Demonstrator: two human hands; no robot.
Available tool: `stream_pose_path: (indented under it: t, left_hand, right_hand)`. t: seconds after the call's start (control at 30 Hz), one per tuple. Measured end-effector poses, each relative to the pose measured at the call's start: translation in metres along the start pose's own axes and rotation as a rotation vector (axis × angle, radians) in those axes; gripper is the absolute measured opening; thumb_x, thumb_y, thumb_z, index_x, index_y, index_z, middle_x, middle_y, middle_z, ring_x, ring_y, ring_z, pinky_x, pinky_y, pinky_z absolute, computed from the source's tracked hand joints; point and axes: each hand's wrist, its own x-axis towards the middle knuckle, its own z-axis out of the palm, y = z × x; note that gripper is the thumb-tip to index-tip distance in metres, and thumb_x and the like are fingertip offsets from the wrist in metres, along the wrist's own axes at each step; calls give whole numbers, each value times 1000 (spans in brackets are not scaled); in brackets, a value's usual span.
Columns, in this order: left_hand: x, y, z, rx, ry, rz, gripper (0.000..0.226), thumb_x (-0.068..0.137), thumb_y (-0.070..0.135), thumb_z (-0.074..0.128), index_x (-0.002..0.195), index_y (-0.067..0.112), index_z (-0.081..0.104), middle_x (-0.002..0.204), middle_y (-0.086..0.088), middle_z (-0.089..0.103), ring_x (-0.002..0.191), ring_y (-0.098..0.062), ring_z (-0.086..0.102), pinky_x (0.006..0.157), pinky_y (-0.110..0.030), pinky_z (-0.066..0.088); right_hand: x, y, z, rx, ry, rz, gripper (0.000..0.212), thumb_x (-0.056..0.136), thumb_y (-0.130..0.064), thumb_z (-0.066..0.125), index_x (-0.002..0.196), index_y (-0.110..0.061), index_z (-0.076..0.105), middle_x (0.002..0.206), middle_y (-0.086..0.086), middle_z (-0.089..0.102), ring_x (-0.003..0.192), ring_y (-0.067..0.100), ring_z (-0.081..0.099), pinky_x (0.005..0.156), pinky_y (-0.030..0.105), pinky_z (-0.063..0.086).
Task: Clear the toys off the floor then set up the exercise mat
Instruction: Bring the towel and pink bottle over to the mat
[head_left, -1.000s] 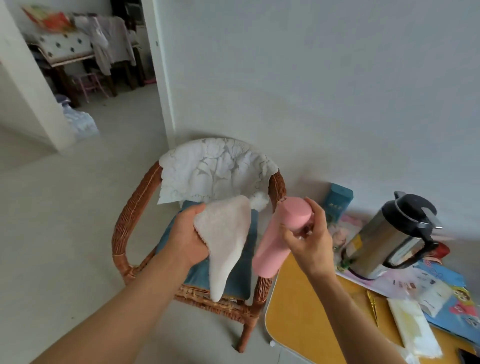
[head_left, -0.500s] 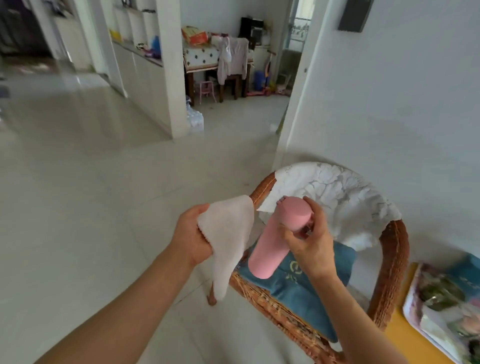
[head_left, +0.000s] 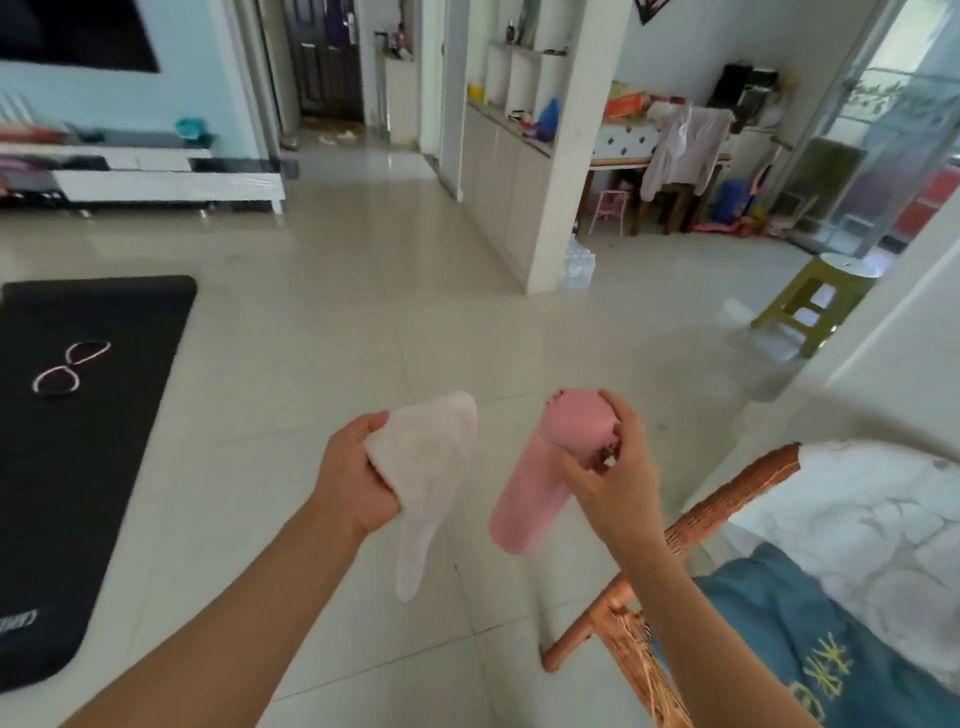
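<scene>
The floor (head_left: 363, 291) in front of you looks clear of toys as far as this view reaches; the only toy-like clutter sits well apart, by the far right edge near the glass doors, and it is too blurred to name. So I judge the clearing step mostly done.

The exercise mat (head_left: 78, 467) already lies unrolled and flat along the floor's left edge, with two looped bands (head_left: 70, 370) resting on it. What seems left is bringing over the things you carry.

Your left hand (head_left: 358, 478) has its fingers curled round a bunched pale towel (head_left: 431, 467), whose tail hangs down. Your right hand (head_left: 613, 483) pinches the upper part of a pink bottle (head_left: 540, 467), which is tilted with its base hanging free above the floor. Neither item touches the mat yet; both are well to its right.

At the floor's near right corner stands a wicker chair (head_left: 639, 649) with a blue cushion (head_left: 810, 649).

Writing: white lettering at the mat's near end is cut off and blurred. Yellow characters on the cushion are not legible either.
</scene>
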Motion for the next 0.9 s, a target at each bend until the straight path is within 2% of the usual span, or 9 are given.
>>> stream_pose_path:
  t: [0.07, 0.13, 0.23, 0.37, 0.5, 0.63, 0.7, 0.8, 0.9]
  left_hand:
    - [3, 20, -14, -49, 66, 47, 31, 89, 24, 43, 105, 4, 61, 102, -15, 67, 97, -32, 60, 91, -44, 43]
    - [7, 36, -25, -78, 123, 101, 31, 90, 23, 44, 108, 5, 60, 107, -14, 65, 97, -31, 60, 88, -42, 45]
    - [17, 60, -38, -111, 194, 170, 29, 90, 23, 44, 105, 6, 61, 98, -12, 64, 87, -29, 61, 82, -38, 47]
    - [42, 93, -45, -185, 287, 255, 31, 91, 25, 44, 107, 4, 60, 84, -14, 70, 79, -30, 65, 75, -39, 48]
    - [71, 122, -36, -267, 343, 332, 28, 89, 24, 47, 104, 4, 60, 87, -14, 68, 83, -31, 61, 71, -41, 47]
    - [103, 146, -29, -324, 380, 414, 24, 89, 23, 46, 96, 5, 61, 71, -12, 70, 81, -29, 62, 72, -42, 47]
    - [115, 155, -28, -357, 390, 433, 25, 90, 24, 45, 92, 5, 61, 67, -12, 70, 80, -29, 61, 73, -42, 46]
    - [133, 173, -30, -380, 397, 452, 28, 90, 25, 44, 94, 3, 62, 77, -13, 70, 83, -30, 61, 75, -42, 47]
    - [152, 196, -39, -412, 423, 477, 31, 90, 25, 43, 105, 4, 61, 91, -13, 67, 87, -30, 61, 76, -43, 47]
  right_hand:
    - [21, -4, 29, 28, -72, -9, 71, 75, -8, 72, 134, -29, 39, 92, -27, 48, 78, 1, 55, 68, 20, 49]
    - [42, -6, 55, 57, -136, -10, 72, 73, -8, 74, 133, -30, 40, 92, -25, 50, 78, 2, 56, 70, 21, 49]
    - [73, -8, 92, 115, -214, -19, 72, 72, -7, 74, 132, -29, 41, 93, -22, 52, 77, 9, 57, 72, 26, 50]
    - [124, -9, 136, 136, -317, -77, 72, 72, -7, 75, 133, -27, 42, 92, -24, 52, 75, 0, 56, 61, 7, 45]
    - [184, -17, 170, 167, -406, -111, 71, 73, -10, 75, 132, -29, 42, 92, -25, 52, 76, -3, 55, 56, 1, 41]
    - [240, -25, 200, 182, -494, -158, 72, 72, -12, 75, 132, -33, 42, 95, -23, 53, 80, 4, 57, 65, 12, 42]
    - [260, -26, 215, 197, -529, -172, 71, 72, -12, 75, 131, -32, 42, 98, -19, 54, 81, 0, 56, 65, 10, 41]
    - [288, -30, 242, 222, -584, -180, 69, 73, -11, 75, 131, -30, 43, 98, -25, 52, 83, -8, 53, 61, -2, 39]
    - [310, -33, 272, 225, -636, -179, 70, 74, -12, 75, 133, -30, 42, 100, -22, 53, 84, -10, 52, 62, 1, 40]
